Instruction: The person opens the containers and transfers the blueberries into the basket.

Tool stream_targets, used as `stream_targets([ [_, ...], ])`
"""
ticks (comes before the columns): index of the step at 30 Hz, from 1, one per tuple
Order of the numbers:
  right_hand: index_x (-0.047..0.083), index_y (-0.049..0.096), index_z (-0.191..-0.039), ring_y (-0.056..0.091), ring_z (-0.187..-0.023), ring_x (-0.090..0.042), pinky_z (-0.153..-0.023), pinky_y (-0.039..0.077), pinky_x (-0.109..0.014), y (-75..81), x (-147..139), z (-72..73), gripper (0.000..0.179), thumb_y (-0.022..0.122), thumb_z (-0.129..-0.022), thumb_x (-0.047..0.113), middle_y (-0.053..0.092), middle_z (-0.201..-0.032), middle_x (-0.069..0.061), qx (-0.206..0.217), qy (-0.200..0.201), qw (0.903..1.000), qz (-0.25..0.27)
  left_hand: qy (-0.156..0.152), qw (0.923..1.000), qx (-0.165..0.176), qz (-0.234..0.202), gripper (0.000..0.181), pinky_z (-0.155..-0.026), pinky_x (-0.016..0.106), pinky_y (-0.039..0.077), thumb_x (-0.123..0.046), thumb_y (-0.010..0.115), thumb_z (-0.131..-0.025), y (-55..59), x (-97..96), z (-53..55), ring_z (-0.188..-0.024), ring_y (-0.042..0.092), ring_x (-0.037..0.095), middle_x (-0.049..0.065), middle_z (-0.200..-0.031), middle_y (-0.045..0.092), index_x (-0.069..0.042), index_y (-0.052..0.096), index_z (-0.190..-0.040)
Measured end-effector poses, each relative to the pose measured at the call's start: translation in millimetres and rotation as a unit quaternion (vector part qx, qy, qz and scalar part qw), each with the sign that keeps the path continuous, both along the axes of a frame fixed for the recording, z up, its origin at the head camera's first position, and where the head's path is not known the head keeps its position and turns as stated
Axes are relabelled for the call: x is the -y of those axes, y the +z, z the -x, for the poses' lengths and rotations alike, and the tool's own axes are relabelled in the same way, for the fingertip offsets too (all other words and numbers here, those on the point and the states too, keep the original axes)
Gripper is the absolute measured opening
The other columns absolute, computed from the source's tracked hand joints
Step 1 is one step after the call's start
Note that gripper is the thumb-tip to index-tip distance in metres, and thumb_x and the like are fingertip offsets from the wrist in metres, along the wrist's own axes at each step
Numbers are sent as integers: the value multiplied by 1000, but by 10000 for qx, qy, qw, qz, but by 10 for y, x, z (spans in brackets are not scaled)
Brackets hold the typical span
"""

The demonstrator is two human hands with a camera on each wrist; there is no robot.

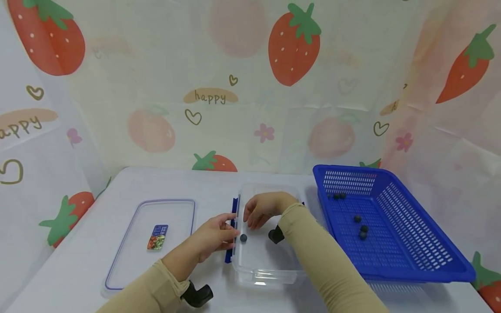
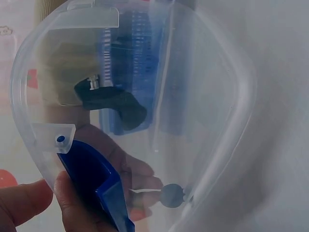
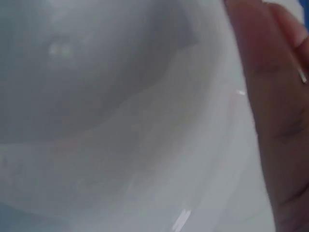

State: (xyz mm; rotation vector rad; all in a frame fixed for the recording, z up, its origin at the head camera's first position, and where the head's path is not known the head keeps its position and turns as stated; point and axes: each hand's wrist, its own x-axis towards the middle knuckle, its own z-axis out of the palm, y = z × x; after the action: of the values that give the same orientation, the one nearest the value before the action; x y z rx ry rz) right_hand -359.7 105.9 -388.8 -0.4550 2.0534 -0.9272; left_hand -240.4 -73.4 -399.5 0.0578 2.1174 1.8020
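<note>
A clear plastic box (image 1: 270, 256) with blue side latches stands in the middle of the table. My left hand (image 1: 213, 237) holds its left side, fingers and thumb at the blue latch (image 2: 96, 183). My right hand (image 1: 266, 209) reaches down into the box, fingers loosely bent, with nothing seen between them. A small dark ball (image 1: 243, 238) lies inside by the left wall, just below the right fingertips. Through the clear wall, the left wrist view shows this ball (image 2: 171, 195) beside those fingers. The right wrist view is blurred, with fingers (image 3: 270, 106) along its right edge.
To the right stands a blue mesh basket (image 1: 391, 270) with several dark balls (image 1: 364, 228) in it. On the left lies a clear lid (image 1: 129, 243) with a blue seal and a printed label (image 1: 158, 237). A strawberry-patterned cloth (image 1: 250, 108) hangs behind the table.
</note>
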Motion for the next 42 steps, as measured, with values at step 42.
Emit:
stream_targets([
  [42, -1, 63, -96, 66, -84, -23, -78, 54, -35, -102, 46, -13, 14, 57, -84, -2, 67, -94, -13, 480, 355, 9978, 294, -11, 10000, -44, -48, 54, -71, 29, 55, -11, 60, -88, -11, -9, 7, -76, 53, 19, 10, -91, 52, -10, 38, -137],
])
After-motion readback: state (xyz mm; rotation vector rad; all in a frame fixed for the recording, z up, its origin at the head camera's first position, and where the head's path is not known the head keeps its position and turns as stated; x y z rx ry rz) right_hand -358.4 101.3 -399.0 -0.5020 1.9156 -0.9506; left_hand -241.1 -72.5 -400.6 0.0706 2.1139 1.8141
